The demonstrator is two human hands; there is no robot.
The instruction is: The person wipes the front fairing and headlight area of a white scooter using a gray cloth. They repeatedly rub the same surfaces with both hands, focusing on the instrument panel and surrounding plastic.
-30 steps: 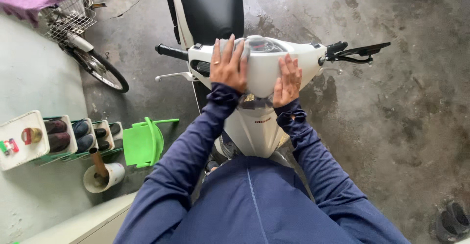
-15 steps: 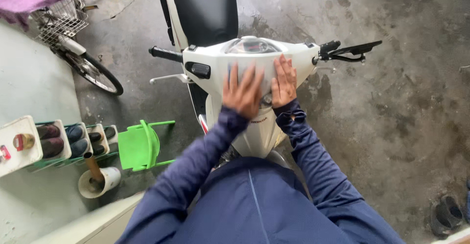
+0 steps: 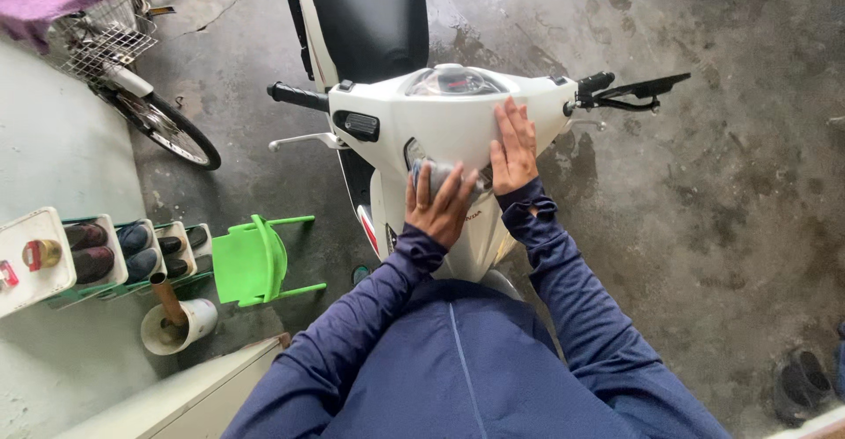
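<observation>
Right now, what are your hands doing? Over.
Left hand pressing grey cloth on white scooter front. Right hand flat beside it. Nothing blocking.

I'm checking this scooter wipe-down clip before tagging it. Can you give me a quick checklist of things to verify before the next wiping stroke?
1. Cloth under left hand: ok, a grey cloth shows beneath the fingers.
2. Right hand steadying: ok, flat on the scooter's white front cover.
3. Scooter standing steadily: cannot tell, its stand is hidden.
4. Room beside the left handlebar: ok, green chair and bicycle stand apart from it.
5. Floor dry: not ok, wet patches show.
</observation>
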